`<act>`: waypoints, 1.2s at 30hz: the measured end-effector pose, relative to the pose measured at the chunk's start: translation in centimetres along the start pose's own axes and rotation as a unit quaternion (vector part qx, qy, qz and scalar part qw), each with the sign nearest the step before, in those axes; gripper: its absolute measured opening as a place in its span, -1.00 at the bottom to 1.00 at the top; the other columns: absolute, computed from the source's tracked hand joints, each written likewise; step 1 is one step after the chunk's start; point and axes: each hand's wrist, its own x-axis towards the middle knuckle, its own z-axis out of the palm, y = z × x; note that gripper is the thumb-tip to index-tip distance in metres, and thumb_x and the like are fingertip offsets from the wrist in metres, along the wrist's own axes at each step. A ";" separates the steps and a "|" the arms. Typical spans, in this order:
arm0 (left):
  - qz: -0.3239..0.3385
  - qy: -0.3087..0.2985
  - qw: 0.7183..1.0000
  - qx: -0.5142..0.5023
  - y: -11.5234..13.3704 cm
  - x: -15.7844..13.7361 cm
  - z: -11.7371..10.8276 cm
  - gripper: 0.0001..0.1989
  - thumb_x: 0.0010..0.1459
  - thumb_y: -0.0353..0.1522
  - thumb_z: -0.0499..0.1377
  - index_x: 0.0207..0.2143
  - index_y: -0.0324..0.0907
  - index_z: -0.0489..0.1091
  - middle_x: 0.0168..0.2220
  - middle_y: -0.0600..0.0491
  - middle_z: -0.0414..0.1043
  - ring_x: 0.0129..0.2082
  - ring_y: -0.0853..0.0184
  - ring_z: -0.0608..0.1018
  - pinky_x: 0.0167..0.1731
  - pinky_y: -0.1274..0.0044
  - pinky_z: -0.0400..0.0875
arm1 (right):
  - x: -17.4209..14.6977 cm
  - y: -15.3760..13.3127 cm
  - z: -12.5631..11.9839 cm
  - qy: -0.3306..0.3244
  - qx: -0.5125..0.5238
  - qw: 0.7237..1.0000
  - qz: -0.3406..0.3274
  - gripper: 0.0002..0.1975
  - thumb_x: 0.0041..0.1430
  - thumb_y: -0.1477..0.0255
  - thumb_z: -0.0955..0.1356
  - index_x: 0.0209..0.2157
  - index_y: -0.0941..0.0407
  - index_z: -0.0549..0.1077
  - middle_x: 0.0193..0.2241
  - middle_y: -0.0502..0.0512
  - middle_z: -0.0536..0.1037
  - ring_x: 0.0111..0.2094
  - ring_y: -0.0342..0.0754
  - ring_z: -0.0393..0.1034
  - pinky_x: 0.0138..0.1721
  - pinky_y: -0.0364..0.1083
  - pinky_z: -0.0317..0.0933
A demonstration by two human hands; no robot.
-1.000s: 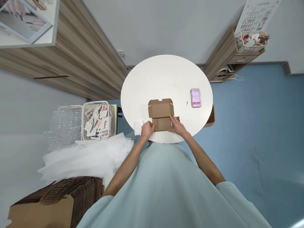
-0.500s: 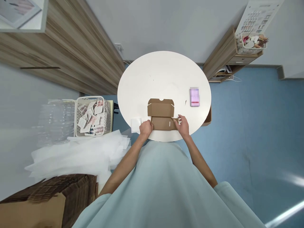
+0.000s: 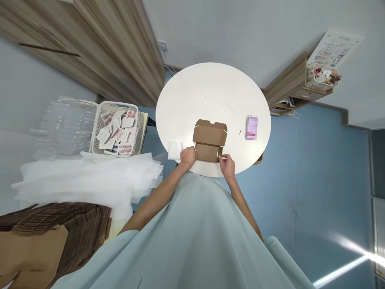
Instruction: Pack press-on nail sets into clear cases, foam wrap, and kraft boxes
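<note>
A small brown cardboard box (image 3: 207, 151) lies on the white oval table (image 3: 216, 88), close to its front edge. Its notched lid (image 3: 210, 134) stands open toward the far side. My left hand (image 3: 188, 157) is closed on the box's left wall. At the right end, my right hand (image 3: 227, 164) pinches the side flap, which is now upright. The inside of the box shows bare cardboard. Just left of my left hand lies a flat white square packet (image 3: 175, 150).
A pink and purple blurred item (image 3: 251, 128) lies on the table's right. To the left are a white basket (image 3: 136, 132) of small cards, white translucent sheets (image 3: 90, 176) and stacked folded cardboard (image 3: 87, 237). A wooden cabinet (image 3: 114, 48) stands back left.
The box's right flap, which lay spread outward, has been folded up by my right hand, which moved inward. My left hand keeps its grip on the left wall. The camera view has tilted somewhat.
</note>
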 end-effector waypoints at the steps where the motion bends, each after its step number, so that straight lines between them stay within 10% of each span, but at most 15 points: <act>1: 0.001 0.001 1.000 -0.003 0.0 0.0 0.0 -0.70 0.44 -0.36 0.03 -0.01 -0.27 0.52 -0.08 -0.28 0.63 -0.04 -0.04 0.67 -0.15 0.33 0.48 | -0.1 -0.5 0.2 -0.008 -0.001 1.000 -0.008 -0.62 0.43 0.05 0.30 -0.09 0.08 0.50 -0.15 0.20 0.70 -0.18 0.09 0.61 -0.17 -0.03 0.38; 23: 0.024 0.008 0.999 -0.032 0.0 -1.4 -0.2 -0.69 0.46 -0.34 0.03 0.00 -0.30 0.51 -0.05 -0.30 0.63 -0.01 -0.05 0.66 -0.10 0.31 0.49 | 1.3 -5.1 1.9 -0.050 -0.355 0.930 0.084 -0.78 0.50 0.44 0.24 -0.05 0.17 0.52 -0.07 0.31 0.65 -0.08 0.12 0.60 -0.18 -0.05 0.26; 29: -0.011 0.079 0.989 -0.125 -4.7 -2.6 -0.6 -0.67 0.48 -0.09 0.09 -0.05 -0.13 0.47 -0.07 -0.14 0.61 -0.02 0.03 0.64 -0.05 0.33 0.50 | 0.3 -4.9 0.0 -0.035 -0.288 0.952 0.094 -0.67 0.53 0.18 0.28 -0.06 0.13 0.54 -0.11 0.26 0.68 -0.07 0.14 0.59 -0.17 -0.04 0.27; 36: -0.161 0.121 0.967 -0.155 -10.6 -2.5 -0.4 -0.44 0.23 -0.07 0.35 0.09 -0.26 0.40 0.21 -0.40 0.39 0.03 -0.15 0.62 -0.05 0.22 0.53 | -0.7 -4.1 -1.3 -0.001 -0.184 0.980 0.078 -0.67 0.49 0.15 0.33 -0.09 0.11 0.59 -0.19 0.23 0.71 -0.15 0.19 0.60 -0.22 0.00 0.27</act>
